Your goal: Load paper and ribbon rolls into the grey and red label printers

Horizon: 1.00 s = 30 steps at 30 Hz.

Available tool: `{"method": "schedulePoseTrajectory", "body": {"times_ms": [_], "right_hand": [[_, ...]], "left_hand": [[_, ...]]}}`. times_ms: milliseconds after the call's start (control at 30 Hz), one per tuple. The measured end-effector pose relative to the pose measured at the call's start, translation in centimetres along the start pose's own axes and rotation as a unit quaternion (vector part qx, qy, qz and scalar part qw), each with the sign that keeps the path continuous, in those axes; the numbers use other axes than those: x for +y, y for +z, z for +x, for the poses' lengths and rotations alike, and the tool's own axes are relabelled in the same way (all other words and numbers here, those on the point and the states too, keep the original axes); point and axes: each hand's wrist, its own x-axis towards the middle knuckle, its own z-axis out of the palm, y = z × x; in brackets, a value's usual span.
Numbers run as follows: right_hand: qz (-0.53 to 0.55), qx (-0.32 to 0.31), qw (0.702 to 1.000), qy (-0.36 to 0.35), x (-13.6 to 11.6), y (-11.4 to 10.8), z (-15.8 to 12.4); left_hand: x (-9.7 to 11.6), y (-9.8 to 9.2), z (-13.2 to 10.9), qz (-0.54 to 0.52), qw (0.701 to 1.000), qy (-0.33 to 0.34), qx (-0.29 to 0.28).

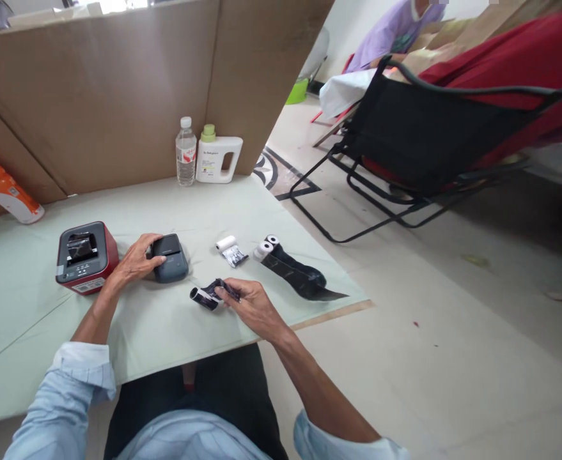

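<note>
My left hand (pixel 134 262) rests on the left side of a small dark grey printer (pixel 171 259) lying on the pale green table cover (pixel 31 319). My right hand (pixel 252 308) pinches a small paper roll with black printed paper (pixel 206 296) just above the table, near the front edge. A white paper roll with a printed end (pixel 229 250) lies behind it. Further right lie two white rolls trailing a long black strip (pixel 295 271).
A red and black label printer (pixel 85 256) stands left of my left hand. A water bottle (pixel 185 152) and a white jug (pixel 218 158) stand by the cardboard wall (pixel 117 89). An orange item (pixel 5 188) lies far left. A black folding chair (pixel 419 147) stands right; a person sits beyond.
</note>
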Motion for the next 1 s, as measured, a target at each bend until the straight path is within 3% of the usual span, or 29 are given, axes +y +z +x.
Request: {"method": "schedulePoseTrajectory", "body": {"times_ms": [333,567,700,800,1000], "right_hand": [[-0.025,0.039,0.999,-0.014,-0.3,0.4,2.8],[-0.07,0.049,0.992,-0.088,-1.7,2.5,7.6],[-0.102,0.062,0.982,-0.145,-1.0,4.4,9.5],[-0.168,0.069,0.962,-0.204,0.4,5.4,9.9],[-0.318,0.034,0.89,-0.324,3.3,6.3,9.3]], "left_hand": [[-0.3,0.6,0.1,-0.034,0.999,0.002,0.03],[-0.2,0.6,1.0,-0.055,0.997,-0.018,0.051],[-0.3,0.7,1.5,-0.058,0.996,-0.031,0.052],[-0.5,0.8,1.8,-0.062,0.996,-0.037,0.058],[-0.7,1.0,1.8,-0.069,0.995,-0.026,0.063]]}}
